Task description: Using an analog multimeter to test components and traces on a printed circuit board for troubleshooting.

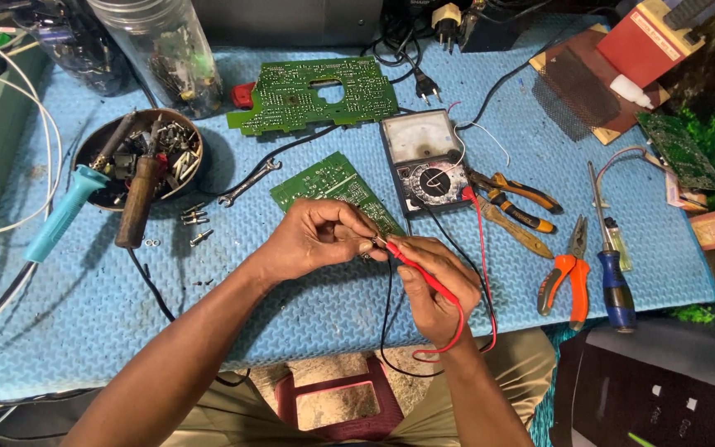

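Right hand (pixel 425 285) closed around a red multimeter probe (pixel 417 269), tip meeting a small component (pixel 371 242) pinched in the left hand (pixel 316 240), fingers curled shut, above the tabletop's (pixel 84 314) near edge. Just behind: a small green circuit board (pixel 328 184) and an analog multimeter (pixel 425 172). Orange-handled pliers (pixel 568 277) and a blue-handled screwdriver (pixel 614 281) lie toward the right edge.

left hand (pixel 312 240): bare, no glove, no ring or watch showing | right hand (pixel 432 285): bare, no glove, wrist unadorned | forearms: both uncovered, no sleeves in view up to the frame edge | legs: plain khaki-tan cloth trousers (pixel 523 364), lightly creased
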